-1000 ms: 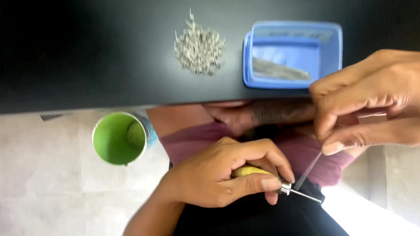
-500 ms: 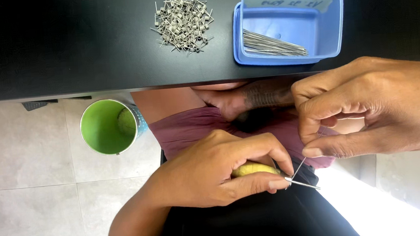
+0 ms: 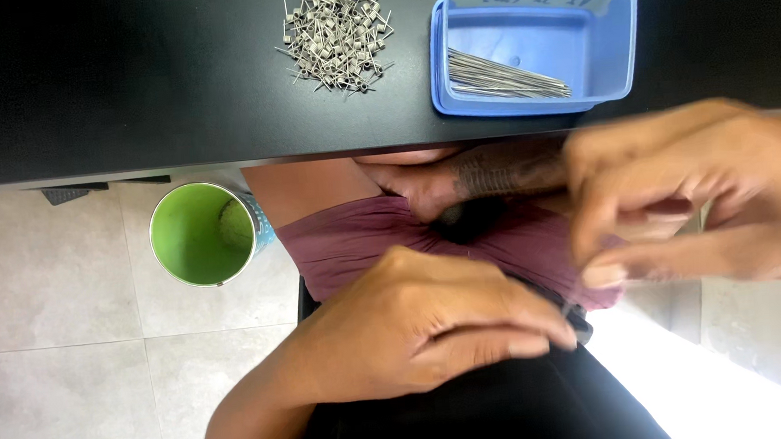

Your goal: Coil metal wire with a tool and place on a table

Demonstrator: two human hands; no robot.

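Note:
My left hand (image 3: 427, 328) is curled shut over my lap, and a small dark metal tool tip (image 3: 572, 313) pokes out by its fingertips; the rest of the tool is hidden in the fist. My right hand (image 3: 704, 195) is blurred, just up and right of it, with thumb and forefinger pinched together. No wire shows between those fingers. The two hands are a little apart.
On the black table (image 3: 120, 83) lie a pile of small wire coils (image 3: 334, 33) and a blue plastic box (image 3: 622, 34) holding several straight wires (image 3: 505, 76). A green cup (image 3: 201, 234) stands on the tiled floor below the table edge, to my left.
My right hand has lifted up and away from the tool tip and is now blurred. The thin wire and the tool's yellow handle no longer show. The view has tilted downward.

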